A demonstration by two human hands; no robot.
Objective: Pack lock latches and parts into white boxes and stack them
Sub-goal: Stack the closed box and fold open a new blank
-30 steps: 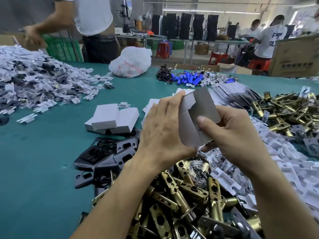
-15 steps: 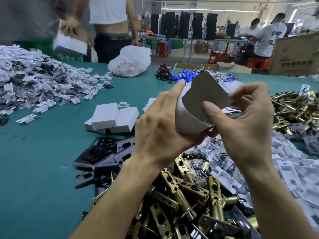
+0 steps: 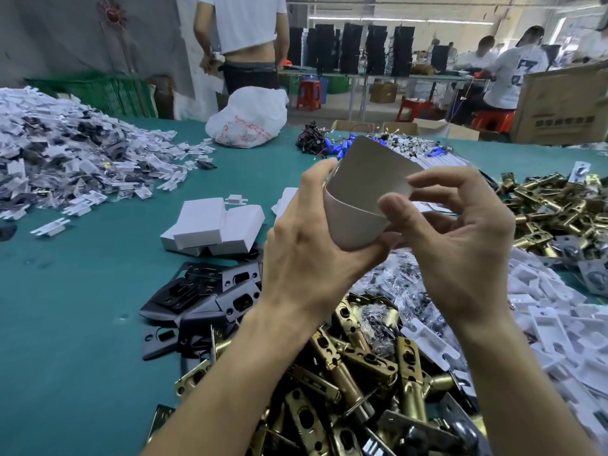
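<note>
**A:** Which step is in hand here?

**B:** Forming a box, I'd judge. The left hand (image 3: 306,255) is clamped round the lower body of a white box (image 3: 357,222), thumb underneath and fingers up its far-left side. The right hand (image 3: 460,245) touches the box's right edge with thumb and forefinger, its other fingers curled loosely and holding nothing.

**A:** Where is the box, then?

**B:** Held between the two hands, raised clear of the teal tabletop (image 3: 65,324), above the heap of brass latches (image 3: 362,373).

**A:** How does it look?

**B:** Thin card, white outside, grey-beige inside. Its flap (image 3: 371,172) stands up and open, corners rounded, and the body is bowed into a curve rather than squared. I cannot see whether anything is inside.

**A:** So what does the next move call for?

**B:** Probably squaring up the walls and keeping the mouth open, then a free hand reaching down for a latch directly beneath the hands. The card looks flimsy, so a hard squeeze could crease it.

**A:** Any boxes already done?

**B:** A few closed boxes (image 3: 214,225) lie piled to the left of the left hand, with black plates (image 3: 204,291) just nearer than them. White plastic inserts (image 3: 559,324) spread below and right of the right hand. The stack has barely begun, by the look of it.
</note>
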